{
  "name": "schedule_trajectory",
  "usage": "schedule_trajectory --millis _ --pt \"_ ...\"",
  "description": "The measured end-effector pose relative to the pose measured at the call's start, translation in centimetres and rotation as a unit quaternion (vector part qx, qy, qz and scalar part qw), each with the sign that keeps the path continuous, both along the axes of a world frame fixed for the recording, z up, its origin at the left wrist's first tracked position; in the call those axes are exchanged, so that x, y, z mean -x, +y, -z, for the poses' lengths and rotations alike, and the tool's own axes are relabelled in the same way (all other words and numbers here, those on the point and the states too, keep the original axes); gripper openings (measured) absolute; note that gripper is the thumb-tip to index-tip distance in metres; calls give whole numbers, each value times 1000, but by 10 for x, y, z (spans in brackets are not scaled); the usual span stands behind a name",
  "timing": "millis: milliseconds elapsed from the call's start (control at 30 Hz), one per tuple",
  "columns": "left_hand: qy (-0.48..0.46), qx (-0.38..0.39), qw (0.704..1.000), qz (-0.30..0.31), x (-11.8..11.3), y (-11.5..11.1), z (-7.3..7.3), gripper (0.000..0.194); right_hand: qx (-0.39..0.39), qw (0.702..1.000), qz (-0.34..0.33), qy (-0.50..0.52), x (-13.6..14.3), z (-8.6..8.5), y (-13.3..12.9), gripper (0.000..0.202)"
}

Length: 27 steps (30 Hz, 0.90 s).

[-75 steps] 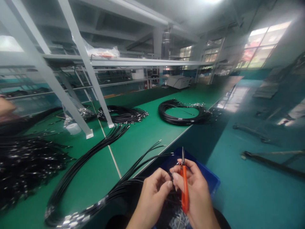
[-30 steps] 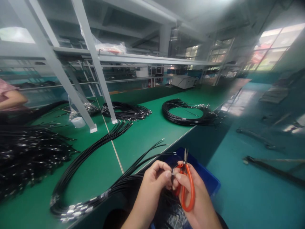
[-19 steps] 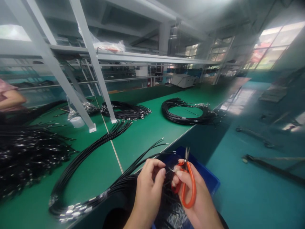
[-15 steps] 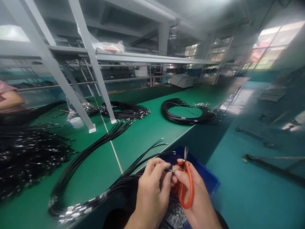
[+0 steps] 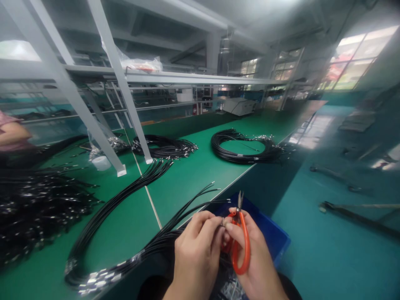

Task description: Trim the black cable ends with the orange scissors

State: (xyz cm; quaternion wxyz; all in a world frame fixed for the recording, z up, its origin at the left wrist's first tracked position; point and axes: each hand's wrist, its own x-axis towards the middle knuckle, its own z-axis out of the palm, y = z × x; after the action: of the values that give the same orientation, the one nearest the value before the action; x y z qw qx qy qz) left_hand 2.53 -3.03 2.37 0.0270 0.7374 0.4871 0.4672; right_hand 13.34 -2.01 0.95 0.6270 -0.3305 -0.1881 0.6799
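Observation:
My right hand (image 5: 254,246) has a pair of orange-handled scissors (image 5: 246,250) looped in it, with the blades pointing up and away. Its thumb and index finger also pinch at a small metallic piece at the cable tip. Close against it, my left hand (image 5: 198,241) is closed, fingertips pinched on what looks like the end of a black cable; the fingers hide most of it. A bundle of black cables (image 5: 159,241) runs from the green bench to beneath my left hand. Under both hands sits a blue bin (image 5: 275,233) with small pale scraps (image 5: 233,287) below.
More coiled black cables (image 5: 240,158) lie on the green bench (image 5: 187,175), and a large cable pile (image 5: 37,212) spreads at left. White shelf posts (image 5: 133,91) rise from the bench. A plastic bag and white roll (image 5: 101,163) stand beside them. Another person's arm (image 5: 14,133) shows far left.
Both hands have shifted slightly left, still together, and the scissors moved with them. The left fingers have closed further around the cable end. The cables on the bench stay put.

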Motion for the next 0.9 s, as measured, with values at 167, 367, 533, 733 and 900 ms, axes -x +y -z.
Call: schedule_trajectory --millis 167,367,533,733,900 --pt "-73 67 995 15 -3 4 0 15 -15 1000 0 8 1 -2 -1 32" --pt "-419 333 833 139 -2 16 9 18 -22 1000 -18 4 1 1 0 29" --pt "-367 240 893 97 -7 10 1 6 -26 1000 -12 10 0 5 2 29" --pt "-340 292 885 125 0 13 4 13 -27 999 -24 31 -1 6 -1 28" --pt "-71 89 993 -18 9 11 13 16 -15 1000 -5 15 -2 4 1 28"
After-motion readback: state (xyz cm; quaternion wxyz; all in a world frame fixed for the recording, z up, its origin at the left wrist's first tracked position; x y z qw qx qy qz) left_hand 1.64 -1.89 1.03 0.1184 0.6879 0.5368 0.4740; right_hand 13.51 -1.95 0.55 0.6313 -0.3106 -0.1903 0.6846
